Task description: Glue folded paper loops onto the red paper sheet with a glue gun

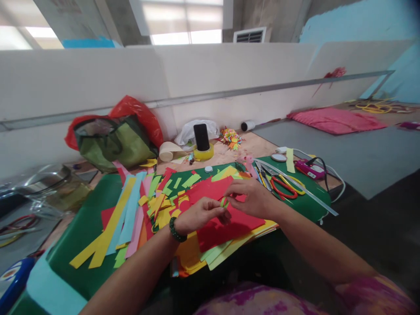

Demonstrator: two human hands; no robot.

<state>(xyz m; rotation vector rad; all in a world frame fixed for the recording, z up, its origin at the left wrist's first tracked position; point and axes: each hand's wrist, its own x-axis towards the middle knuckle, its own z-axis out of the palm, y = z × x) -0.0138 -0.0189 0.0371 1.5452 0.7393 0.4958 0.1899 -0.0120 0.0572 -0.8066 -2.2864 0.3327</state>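
Observation:
My left hand (205, 213), with a dark green bead bracelet (177, 230) on its wrist, pinches a small light green paper strip (224, 202) that looks bent into a curl. My right hand (251, 197) meets it from the right, its fingers closed at the same bit of paper. Both hands are above a red paper sheet (211, 238), which tops a stack of yellow and green sheets (226, 253). Left of the hands lie small cut pieces of yellow paper (164, 215), and long yellow strips (108, 232) lie farther left.
Scissors (284, 187) and a pink glue gun (248, 164) with a clear glue stick lie on the right of the green mat (78, 236). Behind are a phone (201, 137) propped on a yellow tape roll (204, 153), a paper flower (232, 139) and a green bag (114, 144).

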